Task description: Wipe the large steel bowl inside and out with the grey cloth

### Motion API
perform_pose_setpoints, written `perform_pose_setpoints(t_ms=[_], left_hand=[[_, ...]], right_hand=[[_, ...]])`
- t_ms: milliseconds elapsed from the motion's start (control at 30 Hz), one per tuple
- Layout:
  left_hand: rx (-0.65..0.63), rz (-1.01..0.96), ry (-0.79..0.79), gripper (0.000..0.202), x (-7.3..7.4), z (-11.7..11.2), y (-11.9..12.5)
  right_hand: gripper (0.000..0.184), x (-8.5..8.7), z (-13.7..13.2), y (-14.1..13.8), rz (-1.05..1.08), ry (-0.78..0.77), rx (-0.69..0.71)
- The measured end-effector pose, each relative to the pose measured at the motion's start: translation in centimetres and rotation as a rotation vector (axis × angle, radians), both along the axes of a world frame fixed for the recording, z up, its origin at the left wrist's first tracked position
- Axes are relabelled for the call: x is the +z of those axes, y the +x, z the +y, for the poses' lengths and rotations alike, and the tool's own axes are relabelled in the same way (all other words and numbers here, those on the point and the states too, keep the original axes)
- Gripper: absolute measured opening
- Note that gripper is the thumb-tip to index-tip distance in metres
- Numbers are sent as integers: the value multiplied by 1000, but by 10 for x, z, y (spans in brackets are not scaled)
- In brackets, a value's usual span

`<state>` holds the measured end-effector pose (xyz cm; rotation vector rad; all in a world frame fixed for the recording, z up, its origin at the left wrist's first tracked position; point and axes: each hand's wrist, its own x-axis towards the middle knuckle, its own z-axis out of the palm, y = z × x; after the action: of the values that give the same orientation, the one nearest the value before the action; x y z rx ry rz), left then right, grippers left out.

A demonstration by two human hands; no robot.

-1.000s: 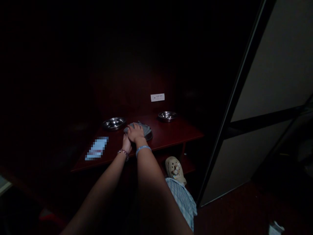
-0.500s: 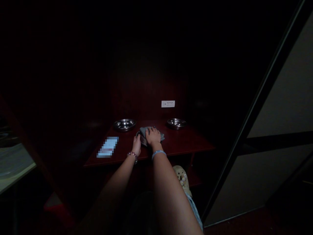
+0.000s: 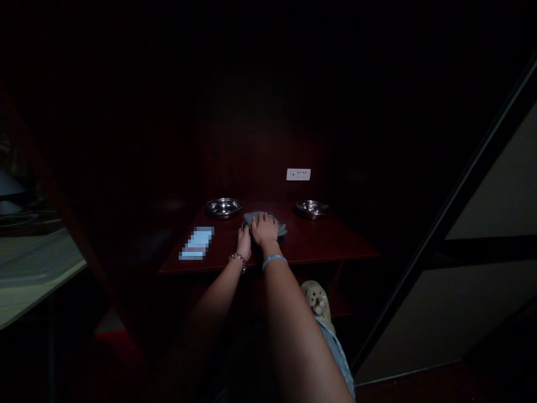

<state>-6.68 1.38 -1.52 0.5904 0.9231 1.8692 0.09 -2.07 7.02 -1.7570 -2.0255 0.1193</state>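
A grey cloth (image 3: 277,225) lies over a metal dish on the dark red table (image 3: 327,243). My right hand (image 3: 264,229) presses flat on the cloth with its fingers spread. My left hand (image 3: 244,249) rests just to the left of it, fingers closed on the dish's near rim, which mostly stays hidden under the cloth. A bead bracelet is on my left wrist and a light blue band on my right.
Two steel bowls stand at the back of the table, one left (image 3: 223,207), one right (image 3: 312,209). A blurred card (image 3: 197,243) lies at the left. A white socket plate (image 3: 298,174) is on the back wall. A pale table (image 3: 33,274) is far left, a sliding door (image 3: 482,263) right.
The view has shifted, so the table sits further right in frame. My right hand stays on the cloth and has slid slightly over the dish; my left hand keeps beside it.
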Motion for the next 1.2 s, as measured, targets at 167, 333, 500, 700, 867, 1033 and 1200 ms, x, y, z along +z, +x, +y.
perform_pose_setpoints(t_ms=[167, 333, 500, 700, 867, 1033, 1200], left_hand=[[0, -8, -32, 6, 2, -2, 1], [20, 17, -60, 5, 3, -1, 2], [35, 36, -53, 10, 1, 1, 1], [28, 5, -31, 11, -3, 4, 0], [10, -5, -1, 10, -6, 7, -1], [2, -29, -10, 4, -6, 6, 0], [-1, -3, 21, 12, -5, 5, 1]], right_hand=[[60, 3, 0, 18, -21, -12, 56], [59, -2, 6, 37, 33, -34, -98], [63, -9, 10, 40, 89, -78, -210], [63, -10, 4, 29, 78, -46, -132], [59, -4, 0, 26, -23, -10, 67], [58, 2, -4, 26, -68, 29, 243], [57, 2, -5, 25, -59, 24, 216]])
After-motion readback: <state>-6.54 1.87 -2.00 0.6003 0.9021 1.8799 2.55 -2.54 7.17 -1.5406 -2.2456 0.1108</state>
